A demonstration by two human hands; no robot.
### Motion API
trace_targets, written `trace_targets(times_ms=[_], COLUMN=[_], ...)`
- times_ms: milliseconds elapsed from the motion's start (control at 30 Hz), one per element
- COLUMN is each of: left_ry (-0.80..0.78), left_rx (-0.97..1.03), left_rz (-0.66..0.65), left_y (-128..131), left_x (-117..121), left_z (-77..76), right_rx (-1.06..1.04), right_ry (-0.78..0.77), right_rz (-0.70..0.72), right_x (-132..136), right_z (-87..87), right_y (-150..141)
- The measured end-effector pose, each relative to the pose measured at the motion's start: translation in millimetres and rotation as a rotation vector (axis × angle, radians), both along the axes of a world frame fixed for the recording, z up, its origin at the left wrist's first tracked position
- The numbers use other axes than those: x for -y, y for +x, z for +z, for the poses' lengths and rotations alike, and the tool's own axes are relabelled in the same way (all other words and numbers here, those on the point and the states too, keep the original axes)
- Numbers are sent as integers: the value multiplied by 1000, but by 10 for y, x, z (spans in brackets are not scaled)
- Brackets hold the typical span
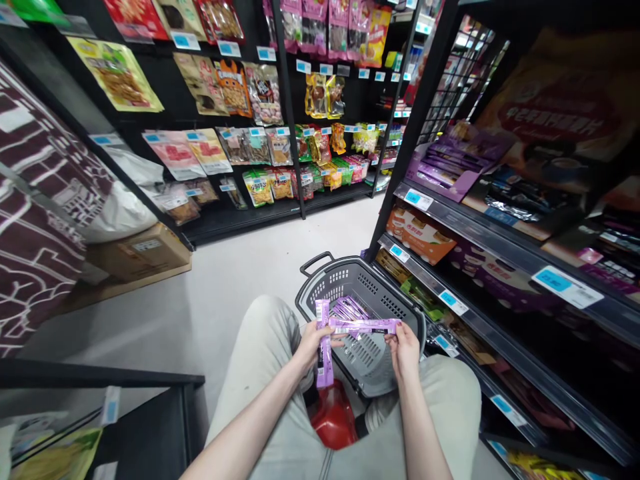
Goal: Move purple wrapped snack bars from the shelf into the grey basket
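My left hand [314, 343] is closed on an upright purple stick packet [325, 370], and its fingers also pinch the left end of a second purple stick packet [363, 326]. That second packet lies level between my hands. At its right end, the fingertips of my right hand [404, 343] pinch it. Both hands are above a grey plastic shopping basket [365, 363] on the floor between my knees. More purple stick packets [349, 308] lie inside the basket, partly hidden behind the held ones.
Shelves with boxes rise close on the right; an open purple box [443, 167] of similar packets sits on one. Racks of snack bags [120, 73] stand ahead. A cardboard box [145, 253] is on the left floor, and a red object [334, 417] lies below my hands.
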State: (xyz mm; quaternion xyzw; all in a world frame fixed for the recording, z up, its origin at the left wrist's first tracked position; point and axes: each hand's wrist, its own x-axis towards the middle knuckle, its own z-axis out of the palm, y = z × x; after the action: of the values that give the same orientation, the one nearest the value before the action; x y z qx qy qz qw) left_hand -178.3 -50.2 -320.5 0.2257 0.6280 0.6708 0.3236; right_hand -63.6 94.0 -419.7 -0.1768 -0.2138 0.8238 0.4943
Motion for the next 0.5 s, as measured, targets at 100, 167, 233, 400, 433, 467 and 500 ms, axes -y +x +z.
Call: trace_targets(times_ms=[100,167,233,400,433,467,500], left_ry=[-7,0,12,23,20,16,11], left_rx=[13,8,8,7,3,-1,-3], left_rz=[-26,-40,-50,-81,-89,-97,-105], left_y=[27,48,66,88,93,98,105], left_x=[0,-1,-1,0,0,-2,-4], left_z=[-11,-28,-48,-105,-118,-130,-142], right_rx=[6,35,75,1,-25,-40,-47], right_ry=[-17,-25,-16,-48,-54,-54,-49], right_rz=[-36,-77,-130,-121,-90,-63,-44], right_x=[-6,14,67,304,353,399,440], right_z=[-15,-22,-27,-4,9,25,42], right_y=[-16,-47,-102,-265,-288,-307,-322])
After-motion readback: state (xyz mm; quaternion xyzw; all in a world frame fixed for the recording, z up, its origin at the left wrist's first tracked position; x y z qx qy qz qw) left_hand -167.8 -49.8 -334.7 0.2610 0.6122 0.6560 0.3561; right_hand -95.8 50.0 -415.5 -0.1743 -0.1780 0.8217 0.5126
